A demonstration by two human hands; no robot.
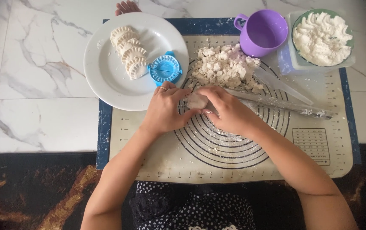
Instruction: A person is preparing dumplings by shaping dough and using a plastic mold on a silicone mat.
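My left hand point(166, 108) and my right hand point(227, 110) meet over the middle of a cream baking mat point(157, 162) with printed circles. Together they pinch a small pale piece of dough point(197, 101) between the fingertips. Just beyond the hands lies a heap of crumbly white dough scraps point(225, 68). A ring shows on one finger of my left hand.
A white plate point(106, 81) at the left holds several shaped dumplings point(129, 53) and a blue dumpling press point(165, 69). A purple cup point(263, 32) and a bowl of white filling point(321, 38) stand at the back right. A floured rolling pin point(285, 106) lies right of my hands.
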